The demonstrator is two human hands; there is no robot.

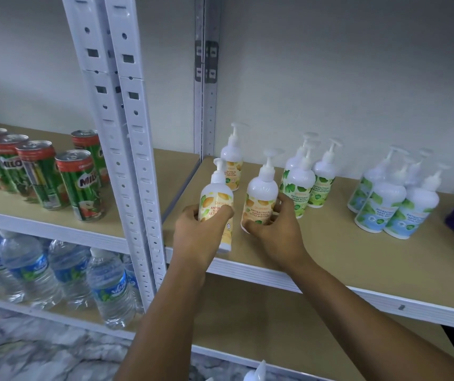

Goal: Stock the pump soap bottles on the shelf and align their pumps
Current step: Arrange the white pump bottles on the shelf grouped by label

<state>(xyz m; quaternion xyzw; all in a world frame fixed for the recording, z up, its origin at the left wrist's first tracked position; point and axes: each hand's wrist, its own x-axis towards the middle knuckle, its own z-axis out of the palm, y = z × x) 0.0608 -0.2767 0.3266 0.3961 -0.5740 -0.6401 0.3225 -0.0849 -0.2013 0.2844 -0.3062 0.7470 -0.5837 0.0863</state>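
2 bottles [216,199]: left grip [198,232], right grip [275,229] (shelf [344,257] front)

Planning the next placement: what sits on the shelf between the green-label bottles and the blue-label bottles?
Nothing; the head view shows bare shelf board between green-label bottles and blue-label bottles.

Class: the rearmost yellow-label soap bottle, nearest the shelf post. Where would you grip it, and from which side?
Probably round the shoulder of the rear yellow-label bottle, from the right: it's upright, the post crowds its left, the bottles in the left hand and right hand block its front.
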